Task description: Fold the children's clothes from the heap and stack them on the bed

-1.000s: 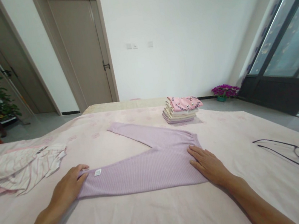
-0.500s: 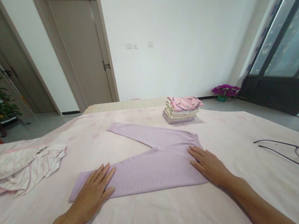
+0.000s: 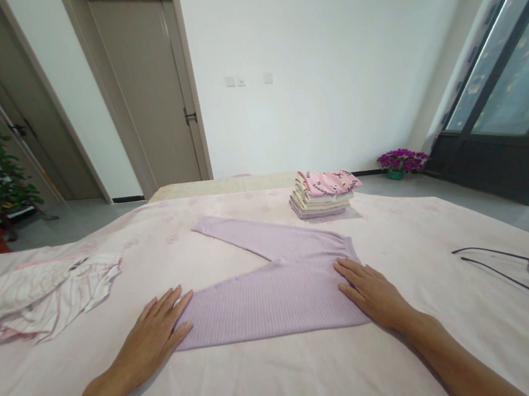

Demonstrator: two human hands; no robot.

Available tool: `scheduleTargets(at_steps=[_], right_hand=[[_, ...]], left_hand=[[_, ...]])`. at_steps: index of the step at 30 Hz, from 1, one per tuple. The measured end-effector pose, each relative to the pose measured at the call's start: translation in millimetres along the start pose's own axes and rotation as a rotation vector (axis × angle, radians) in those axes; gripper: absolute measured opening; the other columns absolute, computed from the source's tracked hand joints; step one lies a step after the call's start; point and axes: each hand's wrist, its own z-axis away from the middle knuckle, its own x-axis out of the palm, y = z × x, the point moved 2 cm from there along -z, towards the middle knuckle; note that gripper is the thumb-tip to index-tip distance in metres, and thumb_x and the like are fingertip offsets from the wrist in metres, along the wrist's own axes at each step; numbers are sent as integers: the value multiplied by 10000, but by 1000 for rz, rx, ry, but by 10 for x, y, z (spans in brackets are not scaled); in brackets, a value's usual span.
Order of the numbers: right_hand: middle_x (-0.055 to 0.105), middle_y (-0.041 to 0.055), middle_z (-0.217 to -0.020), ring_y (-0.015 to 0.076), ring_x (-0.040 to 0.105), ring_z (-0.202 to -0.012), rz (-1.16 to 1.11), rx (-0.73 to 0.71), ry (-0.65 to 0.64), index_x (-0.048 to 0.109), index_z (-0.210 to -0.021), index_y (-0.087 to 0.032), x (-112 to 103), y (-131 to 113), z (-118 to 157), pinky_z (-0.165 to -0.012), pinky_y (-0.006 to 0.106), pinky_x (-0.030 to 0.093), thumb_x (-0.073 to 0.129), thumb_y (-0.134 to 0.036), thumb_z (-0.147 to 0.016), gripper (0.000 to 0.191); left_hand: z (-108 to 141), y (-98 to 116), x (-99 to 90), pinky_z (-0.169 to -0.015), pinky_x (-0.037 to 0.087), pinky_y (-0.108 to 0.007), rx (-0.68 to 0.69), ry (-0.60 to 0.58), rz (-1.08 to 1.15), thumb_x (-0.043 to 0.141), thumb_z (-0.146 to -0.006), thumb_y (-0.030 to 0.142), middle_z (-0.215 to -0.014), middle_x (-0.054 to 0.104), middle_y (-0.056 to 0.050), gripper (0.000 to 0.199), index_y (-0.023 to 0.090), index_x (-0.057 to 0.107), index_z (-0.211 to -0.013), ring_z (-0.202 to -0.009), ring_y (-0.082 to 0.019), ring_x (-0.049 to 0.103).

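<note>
Ribbed lilac trousers (image 3: 262, 303) lie flat on the bed, the near leg running straight across and the far leg slanting away to the back left. My left hand (image 3: 157, 331) rests palm down at the left end of the near leg, fingers stretched out; it hides that leg's end. At the gathered waistband side, my right hand (image 3: 374, 291) lies flat on the right end, its fingers extended. Neither hand grips the cloth.
A stack of folded clothes (image 3: 322, 194), pink on top, stands behind the trousers. Crumpled striped clothing (image 3: 52, 294) lies at left. Black-framed glasses (image 3: 521, 277) lie open at right. A pale pink sheet (image 3: 285, 384) covers the bed.
My left hand has shifted slightly left. The leg end that stuck out beyond it no longer shows there. My right hand stays in place on the trousers.
</note>
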Motion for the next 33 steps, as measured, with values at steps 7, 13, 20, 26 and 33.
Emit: scheduleTargets(at_steps=[7, 13, 20, 26, 33], right_hand=[[365, 44, -1553, 227, 342, -1423, -4, -4, 4, 403, -1479, -269, 30, 21, 0, -1163, 487, 269, 283, -518, -987, 565], [359, 39, -1555, 225, 342, -1423, 1, 4, -2, 412, -1474, -266, 11, 5, -1, -1165, 481, 269, 278, -527, -987, 568], [350, 37, -1560, 235, 343, -1422, -9, -10, 3, 402, -1479, -286, 56, 41, 0, -1164, 491, 263, 287, -526, -985, 561], [358, 39, -1556, 221, 344, -1421, 14, -15, 9, 403, -1479, -270, 54, 38, -3, -1168, 464, 262, 283, -527, -987, 568], [400, 65, -1532, 249, 371, -1405, 38, -14, -12, 447, -1450, -254, -25, -27, -14, -1150, 509, 271, 323, -477, -979, 536]], left_hand=[[-3, -164, 47, -1153, 275, -470, -90, 37, 29, 361, -964, 562, -1541, 390, -65, 579, 287, 434, -1468, -1413, -273, 368], [17, -517, 165, -1136, 294, -474, -193, 47, 36, 324, -979, 529, -1539, 396, -93, 564, 259, 455, -1456, -1425, -283, 342], [26, -591, 224, -1129, 297, -468, -220, 67, 30, 282, -1001, 458, -1528, 410, -110, 531, 231, 457, -1448, -1421, -269, 346], [23, -601, 218, -1131, 311, -446, -216, 103, 27, 284, -1003, 394, -1498, 453, -118, 500, 202, 511, -1405, -1403, -253, 379], [20, -575, 223, -1124, 341, -468, -228, 146, 13, 303, -988, 412, -1476, 484, -108, 505, 201, 536, -1384, -1387, -260, 408]])
